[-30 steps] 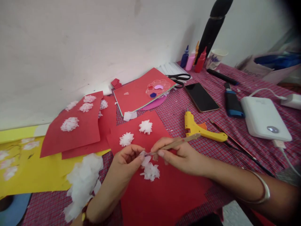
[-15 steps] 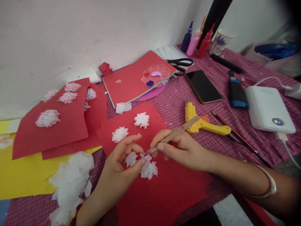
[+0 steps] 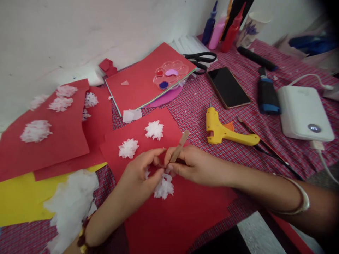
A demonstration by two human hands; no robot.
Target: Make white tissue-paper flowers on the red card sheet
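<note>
My right hand (image 3: 194, 165) is closed on a flat wooden craft stick (image 3: 181, 141), gripped between thumb and fingers with its lower end hidden. My left hand (image 3: 140, 173) meets it fingertip to fingertip. Its thumb and finger are pinched at a small white paper piece, mostly covered by the fingers. Just beneath them, a ruffled white paper flower (image 3: 164, 188) lies on the red sheet (image 3: 169, 222). Another white tuft beside it is largely hidden by my left hand. Farther up that sheet are two more ruffled flowers, one on the left (image 3: 128, 148) and one on the right (image 3: 154, 130).
A heap of white tissue paper (image 3: 74, 201) lies left of my left arm, near red sheets with flowers (image 3: 58, 141). Rightward are a yellow glue gun (image 3: 227, 132), a phone (image 3: 229, 86) and a white power bank (image 3: 304, 113). A paint palette (image 3: 171, 74) and scissors (image 3: 201, 61) sit behind.
My right hand has moved slightly left, bringing its fingertips against those of my left hand. The stick has tipped more upright. The whole view has shifted a little.
</note>
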